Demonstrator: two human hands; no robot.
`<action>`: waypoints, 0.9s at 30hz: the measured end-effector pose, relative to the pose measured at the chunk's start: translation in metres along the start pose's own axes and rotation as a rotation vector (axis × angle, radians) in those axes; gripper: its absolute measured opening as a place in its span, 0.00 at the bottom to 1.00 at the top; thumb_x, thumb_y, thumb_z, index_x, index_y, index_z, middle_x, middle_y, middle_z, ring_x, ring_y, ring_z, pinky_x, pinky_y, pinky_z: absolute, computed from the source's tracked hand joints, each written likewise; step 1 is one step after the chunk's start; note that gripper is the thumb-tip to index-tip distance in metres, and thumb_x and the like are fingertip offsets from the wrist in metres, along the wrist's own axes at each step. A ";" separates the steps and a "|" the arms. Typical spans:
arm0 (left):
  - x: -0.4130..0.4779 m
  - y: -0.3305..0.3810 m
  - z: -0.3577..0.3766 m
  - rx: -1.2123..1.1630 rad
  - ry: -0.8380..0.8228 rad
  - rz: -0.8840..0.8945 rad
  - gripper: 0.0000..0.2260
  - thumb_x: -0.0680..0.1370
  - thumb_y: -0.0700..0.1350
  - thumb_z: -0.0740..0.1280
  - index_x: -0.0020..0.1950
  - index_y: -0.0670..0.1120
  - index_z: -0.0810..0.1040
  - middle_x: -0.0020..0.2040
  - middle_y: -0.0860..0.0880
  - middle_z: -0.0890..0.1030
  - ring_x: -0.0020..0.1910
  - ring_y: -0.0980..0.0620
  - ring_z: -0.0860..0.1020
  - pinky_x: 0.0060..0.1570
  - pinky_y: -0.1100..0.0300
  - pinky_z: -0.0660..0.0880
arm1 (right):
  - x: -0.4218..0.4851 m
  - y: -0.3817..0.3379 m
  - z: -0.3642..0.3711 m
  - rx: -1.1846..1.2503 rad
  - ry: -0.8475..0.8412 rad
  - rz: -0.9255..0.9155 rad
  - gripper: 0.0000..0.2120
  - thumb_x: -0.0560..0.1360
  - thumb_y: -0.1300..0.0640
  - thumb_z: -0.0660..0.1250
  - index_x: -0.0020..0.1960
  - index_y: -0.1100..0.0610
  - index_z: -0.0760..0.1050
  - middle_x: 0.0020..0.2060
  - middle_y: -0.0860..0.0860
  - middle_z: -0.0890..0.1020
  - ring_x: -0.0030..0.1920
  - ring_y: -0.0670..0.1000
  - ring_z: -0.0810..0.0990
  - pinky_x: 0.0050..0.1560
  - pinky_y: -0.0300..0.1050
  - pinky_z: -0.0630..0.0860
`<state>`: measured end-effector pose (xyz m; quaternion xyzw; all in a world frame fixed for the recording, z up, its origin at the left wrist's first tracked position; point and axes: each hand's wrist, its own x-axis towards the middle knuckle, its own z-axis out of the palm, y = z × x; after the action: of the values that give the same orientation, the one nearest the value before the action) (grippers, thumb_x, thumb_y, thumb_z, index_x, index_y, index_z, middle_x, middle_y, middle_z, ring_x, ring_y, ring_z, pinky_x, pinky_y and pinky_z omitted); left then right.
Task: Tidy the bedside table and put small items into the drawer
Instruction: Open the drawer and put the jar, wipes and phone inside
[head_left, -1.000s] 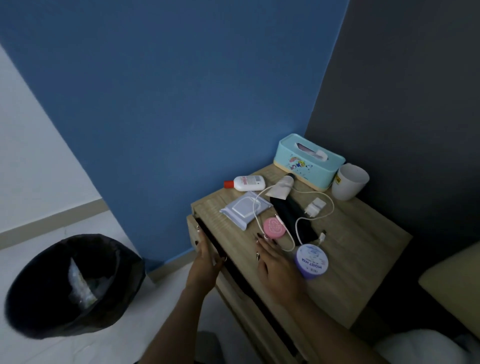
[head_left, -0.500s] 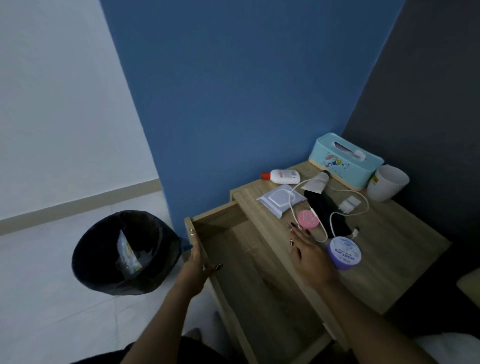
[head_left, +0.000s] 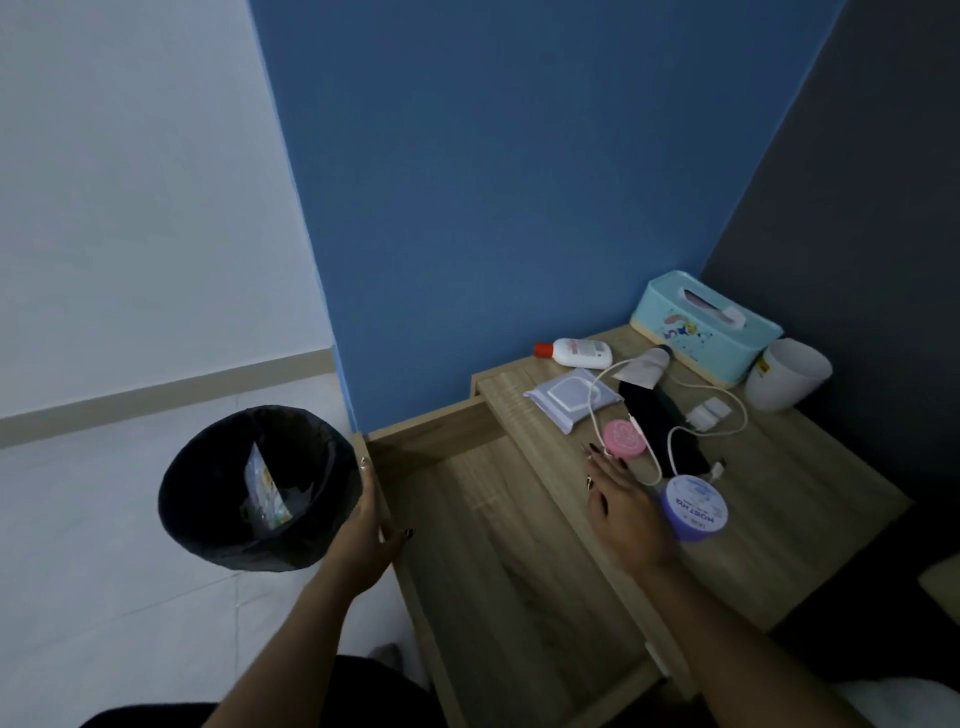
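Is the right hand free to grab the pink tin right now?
Probably yes. The right hand lies flat on the table, empty, fingertips almost at the pink tin. Only the white cable runs beside and over the tin.

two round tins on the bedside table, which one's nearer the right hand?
The purple round tin, right beside the right hand, at the table's front. The smaller pink round tin sits farther back, just past the fingertips.

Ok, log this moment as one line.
drawer: open, empty | left hand: on drawer front | right hand: flat on tabletop, by pink tin
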<state>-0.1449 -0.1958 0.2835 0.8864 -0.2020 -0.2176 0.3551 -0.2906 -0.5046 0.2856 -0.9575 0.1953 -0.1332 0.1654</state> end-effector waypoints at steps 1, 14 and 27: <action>0.000 0.000 0.002 -0.019 0.029 0.003 0.50 0.75 0.50 0.69 0.73 0.56 0.26 0.75 0.38 0.62 0.67 0.40 0.72 0.64 0.47 0.72 | -0.001 0.000 0.000 -0.001 0.003 -0.001 0.27 0.77 0.49 0.48 0.70 0.58 0.70 0.70 0.51 0.72 0.72 0.50 0.67 0.70 0.50 0.67; 0.028 -0.006 0.034 0.064 0.328 -0.044 0.33 0.77 0.63 0.46 0.77 0.53 0.38 0.79 0.42 0.51 0.68 0.33 0.68 0.62 0.36 0.69 | -0.014 -0.004 -0.033 0.028 0.345 -0.063 0.09 0.75 0.59 0.66 0.52 0.57 0.82 0.53 0.52 0.83 0.53 0.52 0.81 0.54 0.46 0.77; 0.033 -0.003 0.036 0.113 0.357 -0.067 0.30 0.81 0.56 0.53 0.77 0.52 0.40 0.77 0.40 0.55 0.67 0.31 0.66 0.62 0.34 0.68 | -0.044 0.032 -0.071 0.033 0.372 0.233 0.25 0.69 0.50 0.73 0.64 0.55 0.73 0.59 0.54 0.77 0.58 0.53 0.74 0.53 0.54 0.77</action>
<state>-0.1363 -0.2308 0.2498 0.9357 -0.1182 -0.0571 0.3276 -0.3634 -0.5333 0.3302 -0.8845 0.3297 -0.2907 0.1566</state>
